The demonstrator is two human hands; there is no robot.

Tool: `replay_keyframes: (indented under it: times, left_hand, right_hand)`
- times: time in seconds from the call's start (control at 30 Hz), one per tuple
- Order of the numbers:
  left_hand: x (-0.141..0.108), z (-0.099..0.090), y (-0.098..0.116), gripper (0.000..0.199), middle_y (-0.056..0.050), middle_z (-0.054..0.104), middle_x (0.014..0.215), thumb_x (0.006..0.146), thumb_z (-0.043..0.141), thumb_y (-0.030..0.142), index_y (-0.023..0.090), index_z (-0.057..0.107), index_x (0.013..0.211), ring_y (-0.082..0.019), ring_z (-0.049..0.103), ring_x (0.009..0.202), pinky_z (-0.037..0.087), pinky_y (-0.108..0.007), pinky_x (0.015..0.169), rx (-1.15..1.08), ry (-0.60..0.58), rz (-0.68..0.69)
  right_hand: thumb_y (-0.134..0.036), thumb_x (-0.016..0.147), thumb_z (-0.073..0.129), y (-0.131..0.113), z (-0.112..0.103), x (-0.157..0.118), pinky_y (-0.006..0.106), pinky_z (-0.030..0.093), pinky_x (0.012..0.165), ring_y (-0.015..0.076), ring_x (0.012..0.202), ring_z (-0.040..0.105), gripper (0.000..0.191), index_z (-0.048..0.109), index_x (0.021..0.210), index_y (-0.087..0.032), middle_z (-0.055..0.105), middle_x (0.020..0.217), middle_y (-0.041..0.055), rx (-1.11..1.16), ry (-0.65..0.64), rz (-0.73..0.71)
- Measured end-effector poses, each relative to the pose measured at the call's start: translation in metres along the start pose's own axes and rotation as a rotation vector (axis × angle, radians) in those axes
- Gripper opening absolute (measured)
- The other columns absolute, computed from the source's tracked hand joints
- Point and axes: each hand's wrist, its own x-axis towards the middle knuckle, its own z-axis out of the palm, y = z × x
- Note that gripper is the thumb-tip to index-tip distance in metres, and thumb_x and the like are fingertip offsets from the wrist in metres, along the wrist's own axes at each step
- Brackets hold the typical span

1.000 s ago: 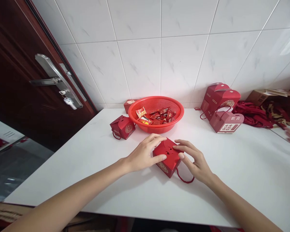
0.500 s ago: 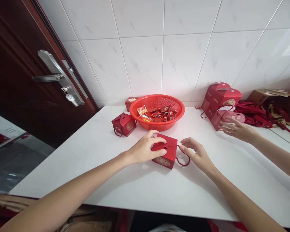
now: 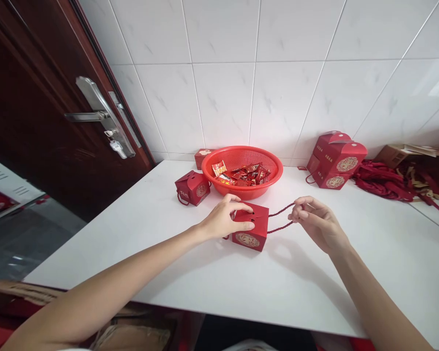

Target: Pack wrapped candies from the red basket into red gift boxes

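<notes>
a: holding what with the left hand (image 3: 223, 218)?

b: holding the red box (image 3: 260, 227), bracing thumb and forefinger slightly apart against its slotted top.

a: gripping what with the right hand (image 3: 322, 222)?

b: pinching the red cord (image 3: 281, 227) between thumb and fingers, stretching both strands out from the right side of the box. working with the two hands apart.

a: locating the red box where?

b: standing upright on the white table (image 3: 300, 287), just in front of the red basket (image 3: 241, 191), and showing a round gold emblem (image 3: 248, 240) on its near face.

a: seeing what inside the basket?

b: seeing wrapped packets (image 3: 250, 173), mostly red, lying in a loose heap.

a: noting what to either side?

b: to the left, noting a second box (image 3: 193, 187) just beside the basket, then a dark door (image 3: 40, 97) with keys (image 3: 116, 146) hanging at the lock. to the right, noting stacked boxes (image 3: 338, 161) near the tiled wall (image 3: 223, 107), then a dark red cloth bundle (image 3: 380, 183) lying beside a cardboard box (image 3: 391, 155).
</notes>
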Motion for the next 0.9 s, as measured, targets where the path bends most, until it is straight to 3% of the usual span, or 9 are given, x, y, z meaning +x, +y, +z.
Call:
replay_keyframes:
  times: [0.13, 0.23, 0.33, 0.43, 0.53, 0.67, 0.9]
  left_hand:
    - [0.002, -0.004, 0.0, 0.053, -0.007, 0.05, 0.124, 0.07, 0.082, 0.043, 0.027, 0.071, 0.119, -0.018, 0.062, 0.087, 0.054, -0.041, 0.091, -0.02, 0.042, 0.003]
    - [0.005, -0.01, 0.001, 0.051, -0.008, 0.053, 0.125, 0.069, 0.081, 0.038, 0.024, 0.07, 0.117, -0.016, 0.063, 0.081, 0.055, -0.04, 0.085, -0.172, 0.067, 0.04]
    - [0.007, -0.022, 0.01, 0.036, -0.009, 0.063, 0.121, 0.071, 0.078, 0.036, 0.019, 0.073, 0.103, -0.022, 0.066, 0.095, 0.052, -0.043, 0.091, -0.426, 0.044, 0.085]
    - [0.004, -0.036, 0.024, 0.031, -0.009, 0.066, 0.122, 0.076, 0.074, 0.034, 0.019, 0.072, 0.103, -0.026, 0.065, 0.107, 0.046, -0.046, 0.1, -0.645, 0.017, 0.146]
    - [-0.003, -0.041, 0.034, 0.032, -0.01, 0.065, 0.126, 0.082, 0.069, 0.032, 0.02, 0.07, 0.111, -0.029, 0.06, 0.119, 0.043, -0.049, 0.105, -0.816, -0.077, 0.203]
    - [-0.008, -0.034, 0.037, 0.037, -0.009, 0.059, 0.136, 0.082, 0.066, 0.027, 0.023, 0.066, 0.119, -0.031, 0.049, 0.133, 0.038, -0.05, 0.11, -0.957, -0.193, 0.207]
    - [-0.007, -0.031, 0.036, 0.039, -0.007, 0.052, 0.141, 0.08, 0.064, 0.026, 0.025, 0.063, 0.12, -0.03, 0.05, 0.13, 0.04, -0.049, 0.108, -0.953, -0.145, 0.225]
  right_hand:
    - [-0.037, 0.074, 0.081, -0.017, 0.009, 0.012, 0.034, 0.052, 0.075, 0.0164, 0.074, 0.062, 0.02, 0.073, 0.087, -0.024, 0.067, 0.077, 0.0015, -0.107, -0.019, -0.052]
    - [-0.037, 0.075, 0.079, -0.03, 0.021, 0.021, 0.036, 0.052, 0.081, 0.0187, 0.081, 0.065, 0.021, 0.072, 0.088, -0.022, 0.071, 0.085, 0.0034, -0.27, -0.023, -0.07]
    - [-0.04, 0.077, 0.076, -0.043, 0.034, 0.029, 0.038, 0.052, 0.082, 0.0214, 0.084, 0.066, 0.021, 0.071, 0.084, -0.02, 0.072, 0.086, 0.0049, -0.472, -0.005, -0.126]
    - [-0.038, 0.08, 0.071, -0.05, 0.047, 0.034, 0.039, 0.053, 0.083, 0.022, 0.083, 0.067, 0.019, 0.07, 0.082, -0.02, 0.072, 0.087, 0.0053, -0.598, 0.001, -0.191]
    - [-0.034, 0.08, 0.068, -0.05, 0.062, 0.037, 0.036, 0.053, 0.079, 0.0205, 0.08, 0.067, 0.014, 0.069, 0.081, -0.019, 0.072, 0.085, 0.0042, -0.623, -0.026, -0.213]
    - [-0.03, 0.077, 0.068, -0.041, 0.081, 0.04, 0.033, 0.053, 0.07, 0.0182, 0.072, 0.066, 0.011, 0.066, 0.08, -0.019, 0.07, 0.081, 0.0025, -0.613, -0.075, -0.164]
    - [-0.028, 0.077, 0.064, -0.028, 0.103, 0.044, 0.029, 0.041, 0.058, 0.0162, 0.065, 0.056, 0.01, 0.063, 0.071, -0.02, 0.064, 0.076, 0.0022, -0.934, 0.025, -0.171]
